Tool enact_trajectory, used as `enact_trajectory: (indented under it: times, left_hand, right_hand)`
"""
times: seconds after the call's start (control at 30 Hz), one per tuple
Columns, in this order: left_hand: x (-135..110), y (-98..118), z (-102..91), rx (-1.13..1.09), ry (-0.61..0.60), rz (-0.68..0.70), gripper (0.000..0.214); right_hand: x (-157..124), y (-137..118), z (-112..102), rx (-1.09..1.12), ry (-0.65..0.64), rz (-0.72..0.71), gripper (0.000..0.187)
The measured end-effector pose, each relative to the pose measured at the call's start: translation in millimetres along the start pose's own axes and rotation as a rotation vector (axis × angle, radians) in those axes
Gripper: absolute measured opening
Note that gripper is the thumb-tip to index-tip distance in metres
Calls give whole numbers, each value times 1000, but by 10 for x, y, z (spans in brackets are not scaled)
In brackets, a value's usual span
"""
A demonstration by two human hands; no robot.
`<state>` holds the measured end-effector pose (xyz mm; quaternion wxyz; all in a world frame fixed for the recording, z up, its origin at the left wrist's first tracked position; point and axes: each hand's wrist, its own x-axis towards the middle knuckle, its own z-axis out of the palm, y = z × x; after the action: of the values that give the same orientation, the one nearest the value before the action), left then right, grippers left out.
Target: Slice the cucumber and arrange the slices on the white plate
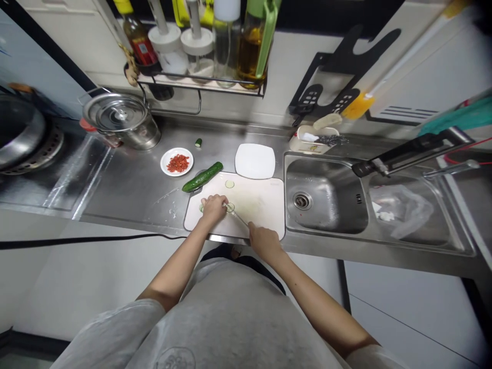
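Observation:
My left hand point(214, 209) is closed over a piece of cucumber point(201, 208) on the white cutting board point(265, 207), covering most of it. In my right hand point(265, 242) is the handle of a knife point(240, 220), whose thin blade reaches left to the cucumber by my left fingertips. A cut slice point(230, 207) lies at the blade, and another round slice point(229, 184) is flat near the board's back edge. A longer cucumber point(202, 177) rests across the board's back left corner. Behind it sits a small cucumber end point(198, 142).
A white plate point(164, 165) of chopped red pieces stands left, and a square white dish point(255, 160) behind the board. A lidded steel pot point(134, 123) is at back left. The sink point(326, 197) with its faucet point(415, 151) lies right. A bottle rack point(207, 88) hangs above.

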<state>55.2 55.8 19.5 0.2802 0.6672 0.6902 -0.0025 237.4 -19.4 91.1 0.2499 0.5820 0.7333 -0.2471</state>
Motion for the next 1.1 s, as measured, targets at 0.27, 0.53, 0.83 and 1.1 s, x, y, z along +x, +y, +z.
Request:
enact_trajectory:
  times: [0.27, 0.53, 0.83, 1.1]
  left_hand:
    - [23, -5, 21, 2, -2, 4, 21]
    - [3, 32, -24, 17, -16, 5, 21]
    - [-55, 108, 30, 43, 56, 9, 15]
    - [-188, 123, -28, -101, 37, -34, 12]
  right_hand:
    - [50, 0, 18, -43, 8, -13, 30]
    - [26, 43, -56, -32, -6, -35, 33]
    - [-174, 224, 88, -2, -80, -7, 36]
    - [-228, 323, 274, 75, -86, -3, 31]
